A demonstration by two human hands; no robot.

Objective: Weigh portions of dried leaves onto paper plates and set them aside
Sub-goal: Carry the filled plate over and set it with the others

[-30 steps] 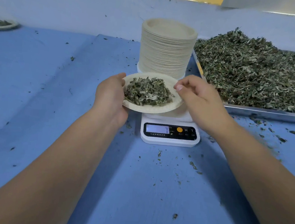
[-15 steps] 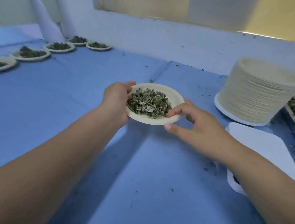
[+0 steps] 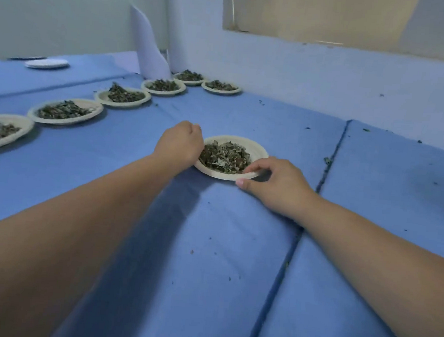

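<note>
A: Where is the paper plate [image 3: 260, 150]?

B: Near the middle of the blue cover [image 3: 111, 138], heaped with dried leaves [image 3: 224, 156]. It sits low at the cover; whether its base touches cannot be told.

A: Who has it?

B: The person, with both hands. The right hand [image 3: 277, 182] pinches the near right rim, fingers on top of the edge and thumb beneath. The left hand [image 3: 180, 141] is curled at the left rim and grasps it, fingertips hidden behind the knuckles.

A: And around it?

B: Just right of the plate a dark seam [image 3: 335, 150] runs between two sheets of the cover, with leaf crumbs [image 3: 327, 160] scattered by it. To the left, well apart, six filled plates [image 3: 96, 109] curve in a line from the left edge toward the far corner. A white paper roll [image 3: 150, 53] stands upright behind the line's far end, near the pale wall [image 3: 329, 75]. Farther left lies a white plate [image 3: 47, 63]; what it holds cannot be made out.
</note>
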